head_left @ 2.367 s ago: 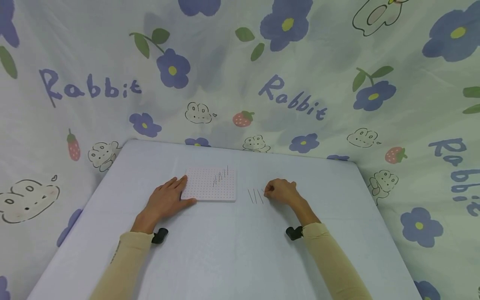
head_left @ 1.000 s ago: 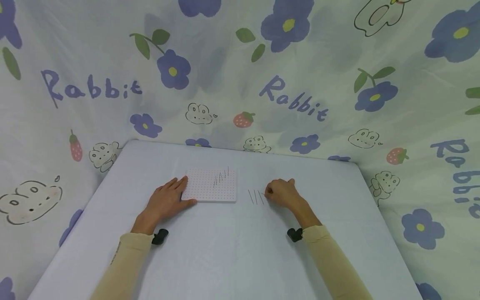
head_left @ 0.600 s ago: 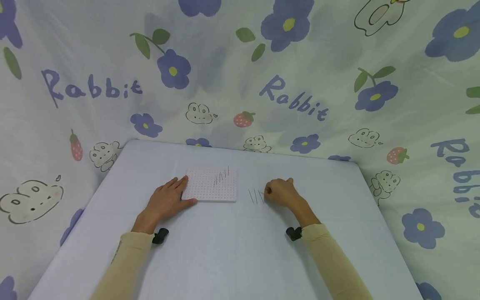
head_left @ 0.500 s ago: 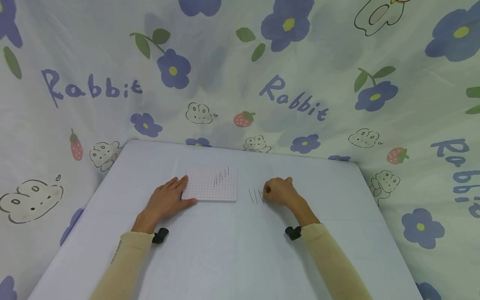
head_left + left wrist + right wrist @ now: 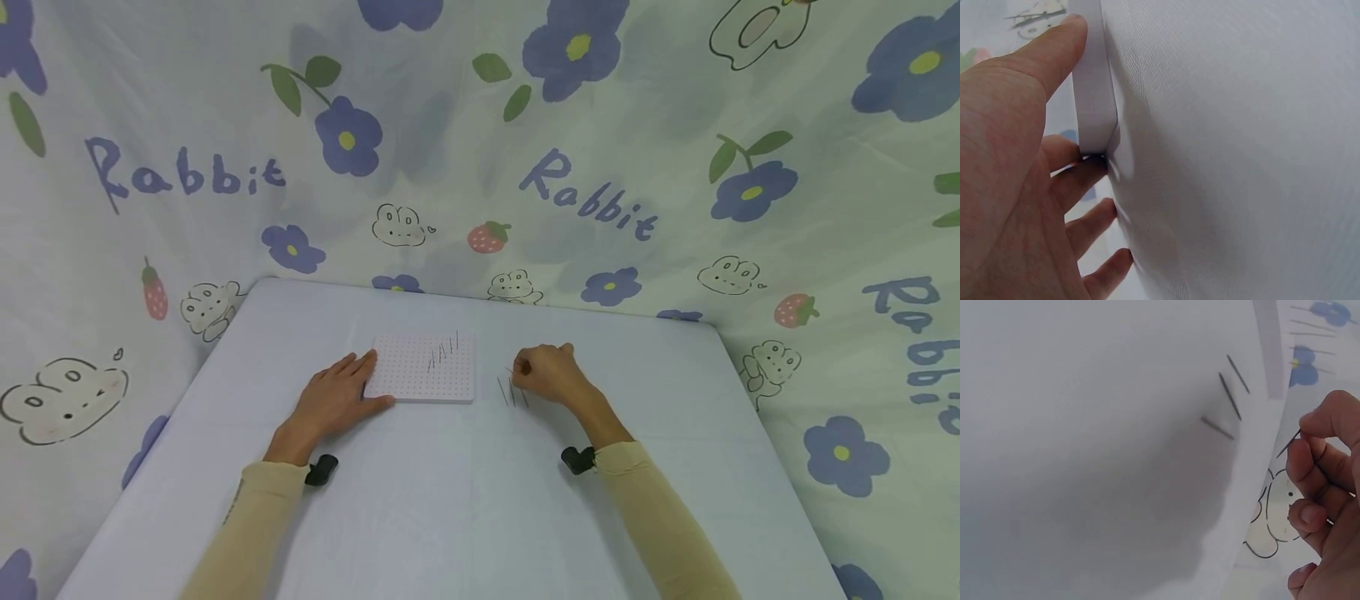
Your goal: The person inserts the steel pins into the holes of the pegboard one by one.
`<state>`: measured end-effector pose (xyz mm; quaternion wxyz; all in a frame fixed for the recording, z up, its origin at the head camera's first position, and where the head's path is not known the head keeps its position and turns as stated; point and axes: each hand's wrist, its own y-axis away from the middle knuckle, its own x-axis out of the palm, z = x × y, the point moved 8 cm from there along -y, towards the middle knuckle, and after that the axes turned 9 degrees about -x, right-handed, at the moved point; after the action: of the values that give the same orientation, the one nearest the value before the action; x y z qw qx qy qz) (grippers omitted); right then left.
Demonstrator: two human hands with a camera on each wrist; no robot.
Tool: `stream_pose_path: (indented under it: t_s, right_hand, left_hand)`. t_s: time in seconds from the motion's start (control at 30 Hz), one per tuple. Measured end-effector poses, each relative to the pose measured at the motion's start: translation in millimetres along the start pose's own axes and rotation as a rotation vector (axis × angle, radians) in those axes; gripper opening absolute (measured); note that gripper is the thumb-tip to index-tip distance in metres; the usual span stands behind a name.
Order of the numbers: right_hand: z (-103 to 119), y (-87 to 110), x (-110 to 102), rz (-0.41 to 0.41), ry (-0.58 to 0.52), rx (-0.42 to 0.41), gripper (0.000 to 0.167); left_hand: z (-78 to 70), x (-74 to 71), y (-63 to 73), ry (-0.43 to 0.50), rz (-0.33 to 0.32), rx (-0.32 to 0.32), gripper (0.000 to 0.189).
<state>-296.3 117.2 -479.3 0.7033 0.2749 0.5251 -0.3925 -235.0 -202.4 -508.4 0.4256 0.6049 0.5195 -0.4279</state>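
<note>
In the head view a white board (image 5: 405,386) with a grid of small holes lies on the table. Several thin dark needles (image 5: 442,352) stand up from its right half in a slanting line. My left hand (image 5: 333,402) rests at the board's left front corner, thumb along the front edge and the other fingers, spread and nearly straight, at the left side. My right hand (image 5: 553,373) is raised right of the board, pinching one needle (image 5: 1289,444) between thumb and index finger. Below it, three loose needles (image 5: 502,392) lie on the table.
White cloth covers the table (image 5: 420,517). Behind it hangs a curtain (image 5: 450,150) printed with flowers and rabbits. Each wrist wears a small black camera, such as the right one (image 5: 578,460).
My right hand has lifted and moved a little left and away from the body, with a needle between its fingertips. The left hand and the board have stayed where they were.
</note>
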Motion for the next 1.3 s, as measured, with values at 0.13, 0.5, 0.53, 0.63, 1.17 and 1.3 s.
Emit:
stream_pose_path:
  t_s: [0.13,0.5,0.53,0.63,1.17,1.3]
  right_hand:
    - [5.7,-4.2,-2.2,-0.012,-0.013,-0.012,0.011]
    - [29.9,-20.7,-2.6,-0.036,-0.066,-0.058,0.008]
    - [32.6,-22.2,-1.5,-0.037,-0.068,-0.063,0.008]
    - [40.5,-26.9,2.7,-0.036,-0.075,-0.074,0.007]
    - [85.0,-49.5,17.5,-0.019,-0.179,-0.15,0.003]
    - [91.0,-54.4,22.3,-0.022,-0.188,-0.158,0.006]
  left_hand:
    - [0.0,0.3,0.0,-0.003,0.003,-0.003,0.093]
    - [0.5,-0.4,0.0,0.0,-0.003,-0.001,0.093]
    - [0.8,0.0,-0.1,0.0,-0.002,0.0,0.094]
    - [1.9,1.5,-0.9,0.002,0.007,-0.005,0.095]
    - [1.8,2.6,-2.2,-0.008,0.019,-0.019,0.096]
    - [3.1,3.8,-3.0,-0.012,0.016,-0.02,0.096]
